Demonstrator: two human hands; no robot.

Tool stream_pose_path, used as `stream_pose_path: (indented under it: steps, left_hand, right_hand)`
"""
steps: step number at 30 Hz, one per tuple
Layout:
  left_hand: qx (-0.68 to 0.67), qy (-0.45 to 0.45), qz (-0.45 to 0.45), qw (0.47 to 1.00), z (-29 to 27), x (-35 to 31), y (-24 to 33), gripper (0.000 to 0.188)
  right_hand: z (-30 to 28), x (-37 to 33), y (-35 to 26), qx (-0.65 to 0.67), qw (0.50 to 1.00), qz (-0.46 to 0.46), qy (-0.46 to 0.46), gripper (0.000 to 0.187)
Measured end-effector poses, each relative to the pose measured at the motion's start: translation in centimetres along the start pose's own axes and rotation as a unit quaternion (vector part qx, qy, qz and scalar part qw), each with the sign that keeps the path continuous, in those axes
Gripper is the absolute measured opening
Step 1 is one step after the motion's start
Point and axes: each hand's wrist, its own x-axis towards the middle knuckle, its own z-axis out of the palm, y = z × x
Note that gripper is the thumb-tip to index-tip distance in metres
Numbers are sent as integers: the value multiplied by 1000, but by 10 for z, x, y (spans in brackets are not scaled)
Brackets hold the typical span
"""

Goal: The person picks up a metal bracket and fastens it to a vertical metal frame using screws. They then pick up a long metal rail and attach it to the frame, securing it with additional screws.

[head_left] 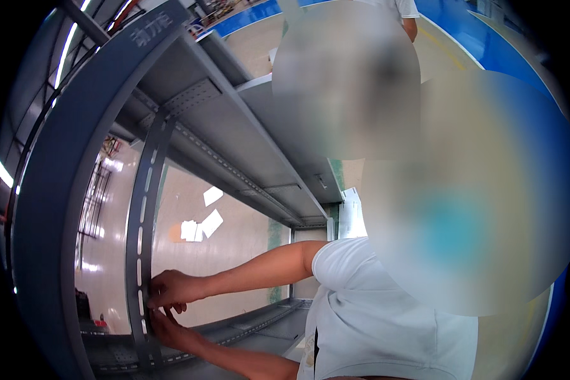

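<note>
A grey slotted metal post (147, 190) of a shelving rack runs down the left part of the view. Both hands meet at its lower stretch. My right hand (174, 288), the upper one, has its fingers bent and closed against the post's edge. Just below it, my left hand (168, 326) presses its fingertips to the same spot. Whatever lies between the fingers of either hand is too small and hidden to name. White sleeves cover my upper arms, and my forearms are bare.
A dark blue-grey frame member (47, 190) curves along the left rim. Grey shelf panels (202, 69) slant across the upper middle; a lower shelf (266, 332) lies beneath my arms. White sheets (213, 223) lie on the floor beyond. A person (409, 12) stands behind. Blurred patches hide the right side.
</note>
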Motion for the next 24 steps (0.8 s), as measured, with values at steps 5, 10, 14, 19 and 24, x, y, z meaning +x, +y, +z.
stream_pose_path:
  steps: [5, 10, 14, 19, 24]
  left_hand:
    - [-33, -13, -2, 999, 12, -1, 1, 46]
    - [-55, -12, -10, 998, 6, 3, -1, 44]
    - [-101, -36, -27, 994, -7, 1, 12, 45]
    - [-187, -18, -60, 980, 0, 8, 9, 41]
    - [-334, -23, -113, 935, 7, 11, 34, 29]
  right_hand:
    - [-7, 2, 3, -6, 1000, 0, -10, 32]
    - [-3, 10, 14, 38, 992, -119, -14, 18]
    - [1, 15, 35, 95, 987, -127, -26, 24]
    - [-47, -1, 71, 95, 993, 36, 62, 42]
    - [-22, 13, 87, 193, 974, 94, 68, 25]
